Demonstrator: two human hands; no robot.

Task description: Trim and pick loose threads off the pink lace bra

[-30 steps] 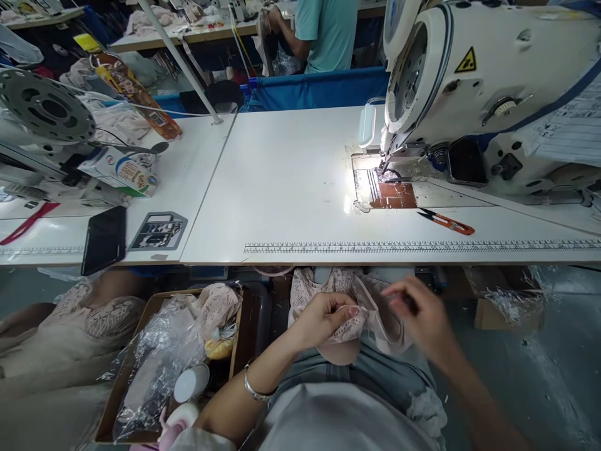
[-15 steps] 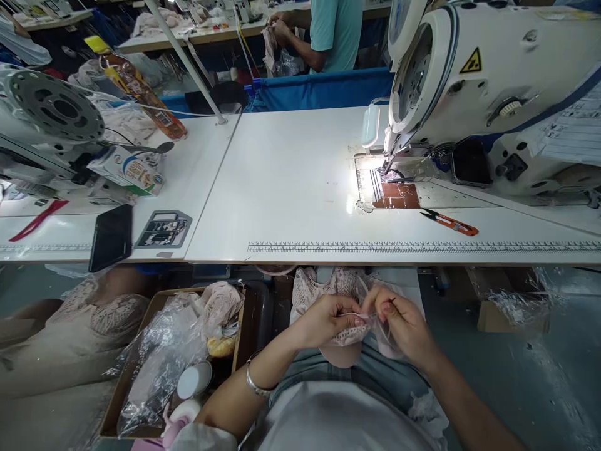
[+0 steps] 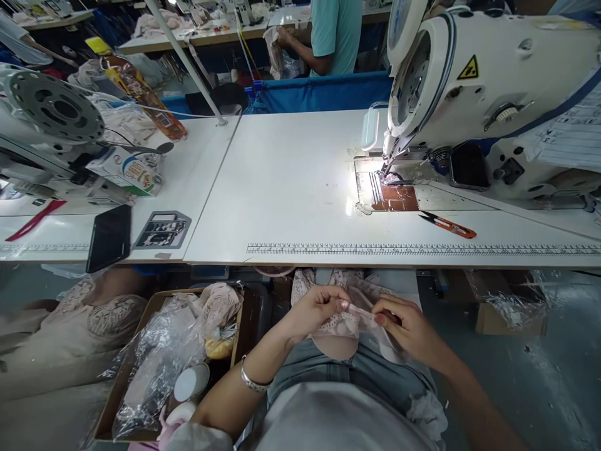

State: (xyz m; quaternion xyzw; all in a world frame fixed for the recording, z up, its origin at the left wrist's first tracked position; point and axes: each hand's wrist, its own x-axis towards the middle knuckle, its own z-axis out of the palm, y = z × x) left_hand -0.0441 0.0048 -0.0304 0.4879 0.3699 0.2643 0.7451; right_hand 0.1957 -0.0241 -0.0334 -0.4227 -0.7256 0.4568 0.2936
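Over my lap lies a pale pink lace bra point(image 3: 334, 346), with a smooth moulded cup hanging lowest and sheer fabric at its right. My left hand point(image 3: 323, 308) pinches an edge of it between thumb and fingers. A short way to the right, my right hand point(image 3: 399, 319) grips the same edge, so a narrow strip runs taut between the two hands. More lace of the piece spreads behind the hands, up to the table's front edge. Parts of the bra under my fingers are hidden.
A sewing machine point(image 3: 469, 81) stands at the right of the white table point(image 3: 282, 181), with orange thread snips point(image 3: 448, 225) in front. At left are a phone point(image 3: 110, 238) and a bottle point(image 3: 136, 88). A box point(image 3: 106, 401) of plastic bags sits beside my left arm. A co-worker point(image 3: 335, 37) handles fabric beyond.
My hands have moved apart, the left one slightly left, and the strip between them is now stretched. My right fingers have turned from pointing down to gripping sideways.
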